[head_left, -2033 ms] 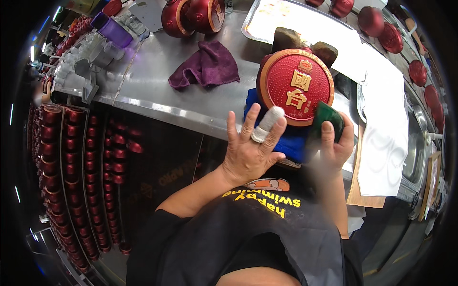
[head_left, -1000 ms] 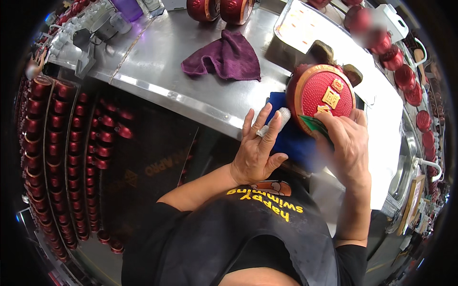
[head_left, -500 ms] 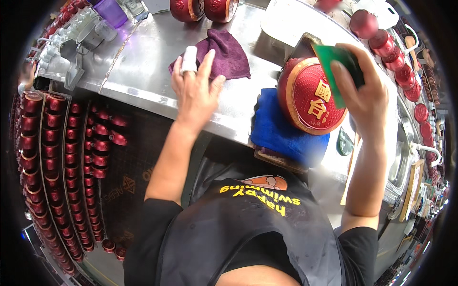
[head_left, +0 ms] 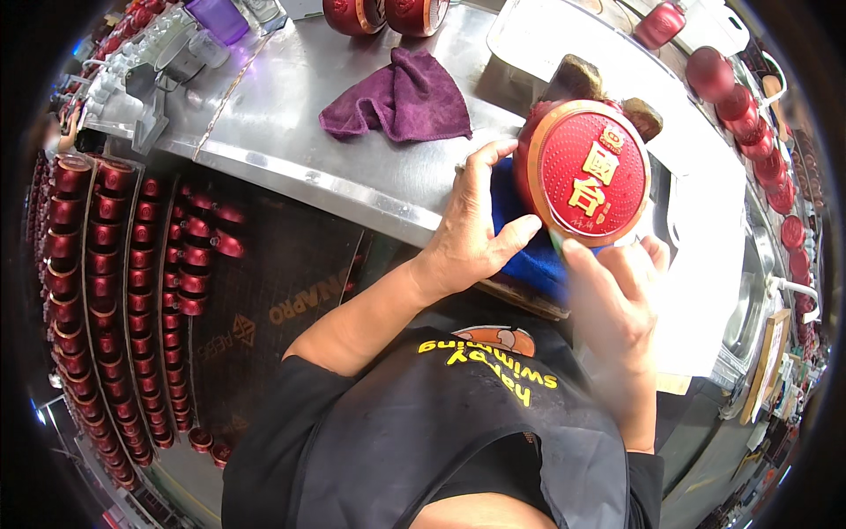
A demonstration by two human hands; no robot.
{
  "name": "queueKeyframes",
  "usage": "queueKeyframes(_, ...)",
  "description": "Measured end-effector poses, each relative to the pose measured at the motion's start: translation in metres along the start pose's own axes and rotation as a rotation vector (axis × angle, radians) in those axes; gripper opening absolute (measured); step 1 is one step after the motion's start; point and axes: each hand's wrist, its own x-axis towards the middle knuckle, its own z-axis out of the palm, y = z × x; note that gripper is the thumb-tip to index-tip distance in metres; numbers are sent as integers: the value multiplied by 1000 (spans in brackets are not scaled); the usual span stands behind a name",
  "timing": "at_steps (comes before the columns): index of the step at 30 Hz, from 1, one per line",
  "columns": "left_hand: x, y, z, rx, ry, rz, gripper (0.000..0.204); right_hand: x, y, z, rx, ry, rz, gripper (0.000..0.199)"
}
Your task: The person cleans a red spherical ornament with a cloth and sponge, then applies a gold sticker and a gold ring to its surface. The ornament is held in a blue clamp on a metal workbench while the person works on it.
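head cam: worn, left of pair | faces steeply down, fisheye | close over hands [head_left: 467, 238] and red disc [head_left: 586, 172] at 1 o'clock | table [head_left: 291, 115] at 12 | torso at 6

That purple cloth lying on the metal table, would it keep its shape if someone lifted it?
Probably not: the purple cloth lies crumpled in soft folds, so it would likely droop. It looks thin, so probably light. Pushed across the smooth steel table, it would likely bunch or slide, not roll.

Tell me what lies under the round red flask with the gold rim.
A blue cloth lies under the red flask, on the metal counter. The left hand rests on that cloth beside the flask. The flask and both hands cover most of the cloth.
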Motion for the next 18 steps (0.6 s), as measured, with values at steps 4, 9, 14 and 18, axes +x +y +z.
queueKeyframes(4,-4,0,-1,40,1,-10,81,8,-4,8,-58,84,-1,44)
queueKeyframes(9,-3,3,3,32,22,1,80,7,-10,12,-158,89,-27,42)
queueKeyframes(14,-4,2,2,53,22,11,80,-2,-16,14,-187,8,-107,35)
queueKeyframes(18,-4,0,4,54,17,19,81,-6,-15,22,-261,169,9,29)
